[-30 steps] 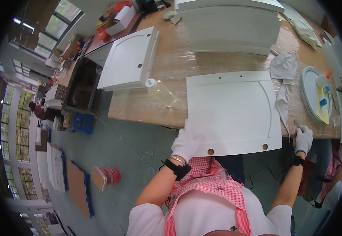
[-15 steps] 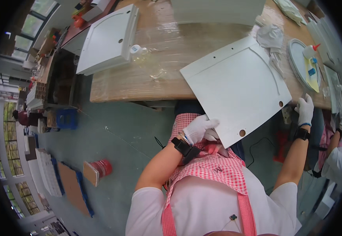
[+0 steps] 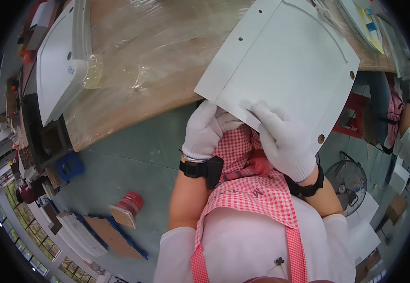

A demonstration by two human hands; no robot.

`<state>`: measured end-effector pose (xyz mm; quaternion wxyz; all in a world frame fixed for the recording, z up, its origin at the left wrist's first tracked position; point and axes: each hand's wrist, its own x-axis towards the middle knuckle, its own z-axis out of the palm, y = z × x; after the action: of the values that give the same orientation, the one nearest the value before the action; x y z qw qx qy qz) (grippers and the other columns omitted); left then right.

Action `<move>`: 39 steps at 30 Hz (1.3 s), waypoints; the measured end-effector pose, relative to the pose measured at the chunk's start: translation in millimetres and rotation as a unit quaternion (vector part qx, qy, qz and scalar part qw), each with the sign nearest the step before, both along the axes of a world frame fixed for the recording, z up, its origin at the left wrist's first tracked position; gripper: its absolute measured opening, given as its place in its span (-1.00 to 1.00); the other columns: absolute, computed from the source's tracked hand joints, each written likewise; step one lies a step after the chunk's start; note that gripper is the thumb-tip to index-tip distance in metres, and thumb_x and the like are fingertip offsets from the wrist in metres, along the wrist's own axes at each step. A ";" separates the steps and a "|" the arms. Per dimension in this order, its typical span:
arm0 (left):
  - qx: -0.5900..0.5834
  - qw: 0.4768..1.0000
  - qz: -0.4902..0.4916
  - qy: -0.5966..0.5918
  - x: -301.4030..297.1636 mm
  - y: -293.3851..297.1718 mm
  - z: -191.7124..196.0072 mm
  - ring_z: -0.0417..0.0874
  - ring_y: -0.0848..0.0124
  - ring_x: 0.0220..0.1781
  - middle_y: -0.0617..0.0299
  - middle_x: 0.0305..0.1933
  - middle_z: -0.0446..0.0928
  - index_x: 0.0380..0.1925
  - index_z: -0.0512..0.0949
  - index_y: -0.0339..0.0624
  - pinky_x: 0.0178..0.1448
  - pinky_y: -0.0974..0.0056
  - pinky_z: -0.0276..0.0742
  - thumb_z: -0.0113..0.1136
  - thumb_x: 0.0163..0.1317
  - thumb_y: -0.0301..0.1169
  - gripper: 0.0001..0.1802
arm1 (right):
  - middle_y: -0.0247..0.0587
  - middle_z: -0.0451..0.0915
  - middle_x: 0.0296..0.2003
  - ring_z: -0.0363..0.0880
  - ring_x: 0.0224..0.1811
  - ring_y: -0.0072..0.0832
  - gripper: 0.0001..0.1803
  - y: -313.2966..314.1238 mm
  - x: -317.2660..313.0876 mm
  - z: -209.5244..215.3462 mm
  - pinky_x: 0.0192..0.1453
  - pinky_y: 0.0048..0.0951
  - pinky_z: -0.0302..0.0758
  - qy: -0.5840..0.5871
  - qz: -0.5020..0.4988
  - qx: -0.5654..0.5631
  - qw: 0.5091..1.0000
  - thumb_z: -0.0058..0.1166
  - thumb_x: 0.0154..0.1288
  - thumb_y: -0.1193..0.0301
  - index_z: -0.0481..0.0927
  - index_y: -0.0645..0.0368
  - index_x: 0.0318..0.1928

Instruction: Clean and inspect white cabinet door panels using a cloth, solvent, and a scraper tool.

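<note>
The person held a white cabinet door panel [image 3: 285,61] tilted in front of the chest, its far part reaching over the edge of the wooden workbench [image 3: 134,94] and its near edge hanging past the bench toward the body. Both hands wore white knit gloves. The left hand [image 3: 205,132] was closed on the panel's near corner, with the fingers curled under the edge and the thumb side up against it. The right hand [image 3: 282,137] lay on the panel's near face just beside the left, fingers spread flat over the surface and the palm wrapped round the lower edge, so it gripped the panel too. A black band sat on each wrist.

The panel showed a shallow framed border and several small round holes, 2 near its far left edge and 2 along its right edge. The bench top was covered with clear, wrinkled plastic sheet [image 3: 120,56]. On the bench's left end lay a second white door [image 3: 59,61], well apart from the held one. At the bench's far right sat a stack of flat white pieces [image 3: 360,23].

The person wore a red and white checked apron [image 3: 252,188] over a white shirt. On the green floor at the lower left stood a red can [image 3: 129,205], and a floor fan [image 3: 351,179] stood at the right.
</note>
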<state>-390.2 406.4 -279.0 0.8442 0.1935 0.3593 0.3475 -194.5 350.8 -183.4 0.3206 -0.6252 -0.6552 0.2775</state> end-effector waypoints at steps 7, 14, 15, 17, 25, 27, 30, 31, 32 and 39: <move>-0.081 0.995 0.008 -0.065 -8.9 8.8 9.0 0.71 -0.03 0.17 -0.19 0.24 0.58 0.37 0.35 -0.37 0.17 -0.01 0.71 -0.22 0.60 0.17 -0.22 | -0.02 0.66 -0.04 0.70 -0.19 -0.04 -0.62 31.1 -20.2 -15.6 -0.20 -0.17 0.65 -0.108 0.077 -0.055 0.990 0.18 0.31 0.49 0.62 0.07 0.15; -0.079 0.996 -0.019 -0.023 -13.8 15.6 11.3 0.68 -0.10 0.24 -0.28 0.31 0.53 0.39 0.31 -0.41 0.19 -0.04 0.72 -0.24 0.61 0.16 -0.21 | 0.04 0.68 -0.17 0.69 -0.17 0.01 -0.69 31.4 17.4 -1.7 -0.07 -0.19 0.63 0.031 0.059 -0.110 0.992 0.09 0.34 0.49 0.70 0.15 0.07; -0.070 0.997 -0.015 0.011 -13.5 15.9 14.2 0.69 -0.10 0.22 -0.27 0.31 0.53 0.40 0.30 -0.41 0.17 -0.04 0.73 -0.25 0.61 0.16 -0.21 | 0.04 0.69 -0.17 0.69 -0.17 0.00 -0.68 30.3 24.7 -5.3 -0.06 -0.20 0.63 0.054 0.028 -0.106 0.993 0.10 0.33 0.47 0.70 0.14 0.07; -0.073 0.997 -0.018 0.010 -11.6 18.0 13.7 0.67 -0.12 0.24 -0.28 0.32 0.51 0.40 0.29 -0.42 0.17 -0.03 0.74 -0.26 0.63 0.13 -0.23 | 0.01 0.69 -0.24 0.70 -0.18 -0.03 -0.67 36.2 30.5 -7.8 -0.06 -0.18 0.64 0.022 -0.007 -0.057 0.998 0.16 0.30 0.41 0.72 0.10 0.07; -0.074 0.997 0.006 0.000 -1.2 15.9 15.7 0.67 -0.11 0.22 -0.29 0.28 0.52 0.39 0.28 -0.42 0.24 -0.14 0.66 -0.25 0.64 0.11 -0.25 | -0.11 0.66 -0.22 0.70 -0.24 -0.10 -0.65 37.0 -10.0 -37.1 -0.16 -0.19 0.64 -0.136 0.047 0.021 0.989 0.21 0.31 0.43 0.69 0.00 0.11; -0.072 0.997 0.017 0.004 2.4 14.2 19.6 0.70 -0.07 0.15 -0.23 0.22 0.57 0.34 0.36 -0.40 0.20 -0.09 0.68 -0.21 0.62 0.13 -0.26 | -0.08 0.65 -0.20 0.69 -0.24 -0.09 -0.64 37.1 -16.5 -39.8 -0.19 -0.24 0.62 -0.126 0.050 0.009 0.991 0.24 0.33 0.46 0.69 0.03 0.14; -0.069 0.997 0.030 0.014 3.0 14.9 24.9 0.71 -0.07 0.14 -0.22 0.21 0.58 0.32 0.38 -0.39 0.19 -0.08 0.68 -0.19 0.62 0.11 -0.28 | -0.12 0.65 -0.22 0.69 -0.25 -0.11 -0.62 37.7 -23.6 -36.5 -0.20 -0.24 0.63 -0.148 0.066 0.035 0.986 0.22 0.30 0.48 0.69 0.02 0.13; -0.070 0.997 0.031 0.016 2.1 14.5 23.8 0.71 -0.07 0.14 -0.22 0.21 0.58 0.32 0.38 -0.39 0.19 -0.08 0.68 -0.19 0.62 0.11 -0.28 | -0.13 0.64 -0.22 0.69 -0.26 -0.12 -0.59 35.2 -22.8 -38.1 -0.21 -0.24 0.63 -0.157 0.077 0.038 0.984 0.22 0.27 0.50 0.68 0.00 0.14; -0.073 0.997 0.031 0.014 1.6 14.8 19.8 0.71 -0.07 0.14 -0.22 0.20 0.58 0.32 0.38 -0.39 0.20 -0.09 0.68 -0.19 0.62 0.10 -0.30 | -0.15 0.64 -0.23 0.69 -0.26 -0.12 -0.55 34.9 -22.8 -40.2 -0.22 -0.24 0.64 -0.170 0.090 0.040 0.981 0.21 0.23 0.52 0.68 -0.01 0.15; -0.068 0.997 0.033 0.007 1.5 15.8 19.4 0.70 -0.06 0.15 -0.22 0.21 0.59 0.31 0.39 -0.39 0.19 -0.09 0.68 -0.19 0.63 0.06 -0.32 | -0.13 0.65 -0.21 0.70 -0.25 -0.12 -0.50 36.4 -26.6 -38.8 -0.21 -0.25 0.65 -0.165 0.090 0.021 0.982 0.22 0.18 0.54 0.67 -0.02 0.17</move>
<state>-388.7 422.2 -259.7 0.8411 0.1257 0.3941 0.3484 -221.1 387.2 -222.2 0.1945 -0.5941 -0.7585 0.1841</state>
